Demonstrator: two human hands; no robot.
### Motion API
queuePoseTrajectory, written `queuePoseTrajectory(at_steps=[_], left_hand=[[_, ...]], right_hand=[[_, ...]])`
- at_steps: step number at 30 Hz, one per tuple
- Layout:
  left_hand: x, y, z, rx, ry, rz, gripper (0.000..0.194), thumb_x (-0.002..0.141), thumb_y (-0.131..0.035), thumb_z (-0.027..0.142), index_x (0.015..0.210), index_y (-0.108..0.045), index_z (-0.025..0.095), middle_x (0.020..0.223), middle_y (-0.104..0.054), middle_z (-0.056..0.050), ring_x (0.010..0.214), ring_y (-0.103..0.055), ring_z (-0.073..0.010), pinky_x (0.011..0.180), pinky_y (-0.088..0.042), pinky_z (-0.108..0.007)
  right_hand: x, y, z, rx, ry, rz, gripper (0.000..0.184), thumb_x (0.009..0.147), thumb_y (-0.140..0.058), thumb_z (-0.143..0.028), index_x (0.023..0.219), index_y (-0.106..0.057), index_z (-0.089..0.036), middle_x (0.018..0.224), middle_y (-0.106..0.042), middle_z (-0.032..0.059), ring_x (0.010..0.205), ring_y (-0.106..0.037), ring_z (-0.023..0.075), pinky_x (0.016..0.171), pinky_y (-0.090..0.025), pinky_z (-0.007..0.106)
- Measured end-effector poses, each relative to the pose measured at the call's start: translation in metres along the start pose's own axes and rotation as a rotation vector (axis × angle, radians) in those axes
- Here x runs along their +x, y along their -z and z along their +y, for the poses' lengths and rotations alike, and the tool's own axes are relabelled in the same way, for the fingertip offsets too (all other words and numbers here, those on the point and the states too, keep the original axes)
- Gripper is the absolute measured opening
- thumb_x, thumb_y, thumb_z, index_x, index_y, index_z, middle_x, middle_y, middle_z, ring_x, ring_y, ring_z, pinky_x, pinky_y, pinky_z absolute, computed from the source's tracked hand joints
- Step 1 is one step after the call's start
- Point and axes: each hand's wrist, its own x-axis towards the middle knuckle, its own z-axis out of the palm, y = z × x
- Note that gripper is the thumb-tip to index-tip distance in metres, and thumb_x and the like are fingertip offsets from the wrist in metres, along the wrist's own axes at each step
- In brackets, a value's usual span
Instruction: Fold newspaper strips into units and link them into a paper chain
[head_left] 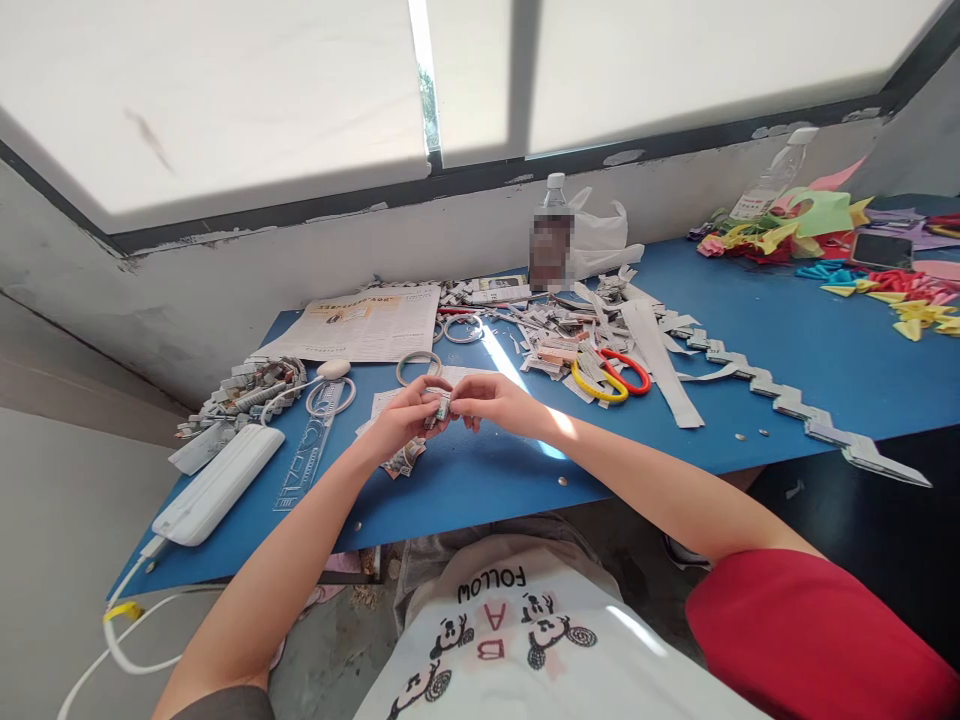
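Observation:
My left hand (407, 418) and my right hand (501, 402) meet above the near middle of the blue table. Between their fingertips is a small folded strip of printed paper (438, 408), gripped from both sides. My fingers cover part of it, so its full shape is hidden. Printed paper scraps (403, 458) lie under and beside my left hand. Just behind the hands rests a tape roll (401, 372). To the right of my right hand are scissors (609, 396) with yellow and red handles, lying on cut paper strips.
A newspaper sheet (352, 335) lies behind, with a heap of paper strips (555, 335) and a bottle (553, 195). A zigzag folded-paper chain (791, 402) runs rightward past the table edge. A clear ruler (304, 460) and a white corded device (221, 485) lie left.

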Motion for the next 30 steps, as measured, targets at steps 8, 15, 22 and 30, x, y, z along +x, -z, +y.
queuePoseTrajectory(at_steps=[8, 15, 22, 30], left_hand=[[-0.001, -0.002, 0.002, 0.016, -0.003, -0.005, 0.031, 0.079, -0.065, 0.034, 0.102, -0.051, 0.019, 0.065, -0.054, 0.001, 0.051, -0.042, -0.0100, 0.049, -0.024, -0.025], [-0.001, 0.001, -0.008, 0.292, -0.094, 0.027, 0.024, 0.088, -0.052, 0.036, 0.106, -0.047, 0.022, 0.068, -0.056, 0.002, 0.056, -0.045, -0.0120, 0.054, -0.031, -0.026], [-0.007, -0.010, -0.011, 0.542, -0.276, 0.136, 0.024, 0.094, -0.044, 0.035, 0.115, -0.044, 0.022, 0.077, -0.054, -0.001, 0.069, -0.049, -0.0142, 0.064, -0.039, -0.027], [-0.008, -0.021, -0.009, 0.581, -0.458, 0.322, 0.027, 0.090, -0.056, 0.040, 0.108, -0.048, 0.022, 0.090, -0.064, -0.005, 0.076, -0.060, -0.0153, 0.070, -0.049, -0.030]], right_hand=[[0.000, 0.000, -0.002, -0.018, -0.011, -0.003, 0.020, 0.079, -0.066, -0.037, 0.082, -0.065, -0.018, 0.074, -0.067, 0.0019, 0.062, -0.059, 0.0115, 0.057, -0.050, 0.025], [-0.001, -0.002, 0.000, -0.114, -0.004, 0.026, 0.016, 0.081, -0.062, -0.034, 0.082, -0.064, -0.018, 0.075, -0.066, 0.0013, 0.062, -0.057, 0.0116, 0.057, -0.047, 0.025], [-0.007, -0.007, -0.005, -0.309, 0.114, 0.165, 0.013, 0.083, -0.055, -0.030, 0.084, -0.063, -0.019, 0.076, -0.062, -0.0005, 0.062, -0.050, 0.0105, 0.060, -0.042, 0.024], [-0.012, -0.011, -0.009, -0.165, 0.209, 0.301, 0.012, 0.085, -0.058, -0.033, 0.087, -0.061, -0.021, 0.075, -0.060, 0.0001, 0.065, -0.055, 0.0125, 0.061, -0.048, 0.026]])
